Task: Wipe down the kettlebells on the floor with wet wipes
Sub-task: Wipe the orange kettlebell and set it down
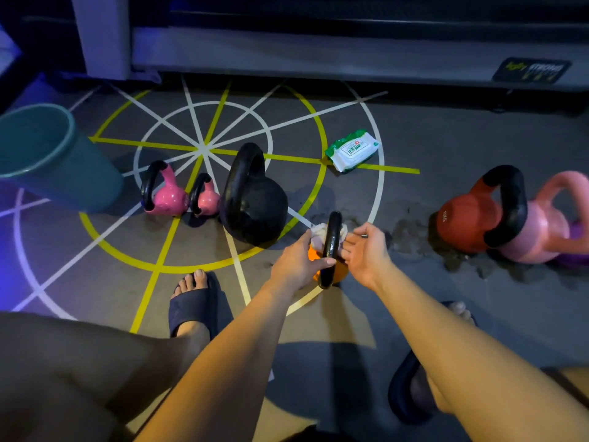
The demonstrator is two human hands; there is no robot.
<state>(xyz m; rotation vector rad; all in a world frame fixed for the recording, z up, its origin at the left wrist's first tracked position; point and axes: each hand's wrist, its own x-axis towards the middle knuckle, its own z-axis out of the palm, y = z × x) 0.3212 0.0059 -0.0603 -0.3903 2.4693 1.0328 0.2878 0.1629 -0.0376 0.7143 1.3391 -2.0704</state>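
Orange kettlebell (338, 270) stands on floor (446, 138), mid-floor toward the near edge, on the rim of the painted yellow circle, black handle up. Left hand (298, 261) grips the handle, thumb across it, fingers (309, 235) curled at a bunched white wipe (319, 232) that wraps the handle top and shows on both sides. Right hand (366, 250) is just beside the handle on the other side, fingers loose and fairly straight, tips touching handle or wipe, can't tell which; it holds nothing firmly. Black kettlebell (255, 202) is just left of the orange one, with two pink kettlebells (165, 197) further left in a row. Teal bin (47, 157) at the left edge. Wipes pack (352, 149) lies further back, well apart from the hands. Red kettlebell (462, 221) and pale pink kettlebell (541, 228) touch each other at the right edge, with wet patches around them. Foot in dark slide (197, 304) near the left forearm.
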